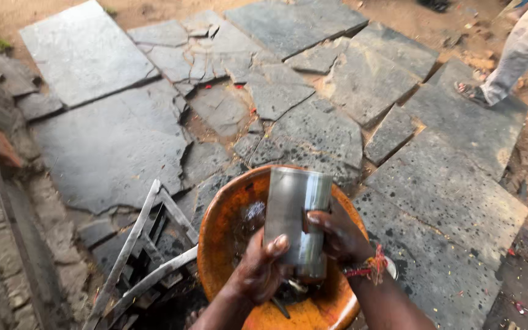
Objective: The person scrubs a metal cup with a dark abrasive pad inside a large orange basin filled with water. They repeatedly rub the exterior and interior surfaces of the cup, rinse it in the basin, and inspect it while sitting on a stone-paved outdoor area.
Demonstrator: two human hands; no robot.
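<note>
Both hands meet over an orange basin [218, 235], the landmark for all positions below. Left hand [258, 272]: fingers curled around the lower part of a steel cylindrical vessel [294, 217], thumb pressed flat on its near face. Right hand [340, 238]: clamped on the same vessel from the opposite side, fingers wrapped behind it; a red-and-yellow thread band [371, 267] circles the wrist. The vessel stands nearly upright, tilted slightly, held above the middle of the basin with its base low inside the rim.

Inside the basin, dark wet residue and a patch of foam or water [253, 212] show behind the vessel; small dark items lie at the bottom, too obscured to name. Judged from this, the vessel is mid-scrub: its upper wall looks smooth and bright, while the lower part is hidden by the hands, so its condition there cannot be told. No rinsed or finished pieces appear beside the basin.

Left of the basin lie grey metal bars [135, 250] crossed over a dark gap. Beyond the basin spreads cracked grey stone paving [313, 131], speckled with dark spots. Far beyond it, to the right, another person's sandalled foot and pale trouser leg [508, 67] stand on the paving edge.
</note>
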